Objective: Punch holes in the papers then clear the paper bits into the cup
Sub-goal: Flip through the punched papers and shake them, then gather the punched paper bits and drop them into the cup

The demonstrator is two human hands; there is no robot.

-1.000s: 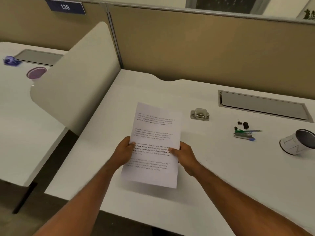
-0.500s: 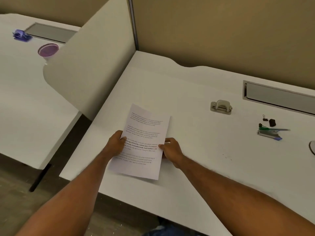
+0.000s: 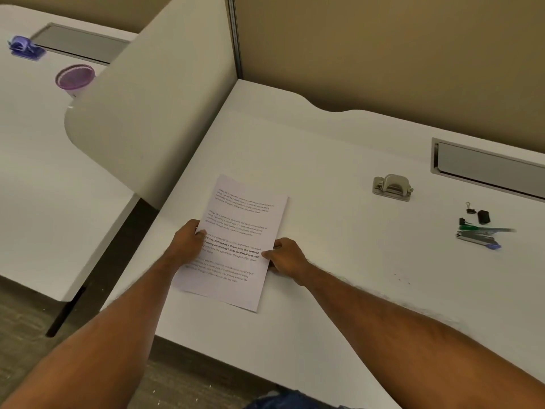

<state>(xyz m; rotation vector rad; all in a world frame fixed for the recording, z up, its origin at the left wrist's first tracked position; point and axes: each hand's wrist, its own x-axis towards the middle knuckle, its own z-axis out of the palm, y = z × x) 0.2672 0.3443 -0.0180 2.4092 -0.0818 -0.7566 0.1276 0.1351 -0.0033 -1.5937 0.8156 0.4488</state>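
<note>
So, no holes yet. The papers [image 3: 239, 231] are 1 stack, low at the near side of the desk [image 3: 324, 305]. Left hand [image 3: 187, 242] grips the left edge, right hand [image 3: 287, 256] pinches the right edge. 1 hole punch [image 3: 392, 187] sits far right, untouched. Punching & clearing bits are left. No cup on this desk, just 1 purple cup [image 3: 75, 78] far left on the next one

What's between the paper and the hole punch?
Nothing: the head view shows only bare white desk between the paper and the hole punch.

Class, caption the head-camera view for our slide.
The left hand and right hand hold printed papers at the desk; hole punch sits apart.
</note>
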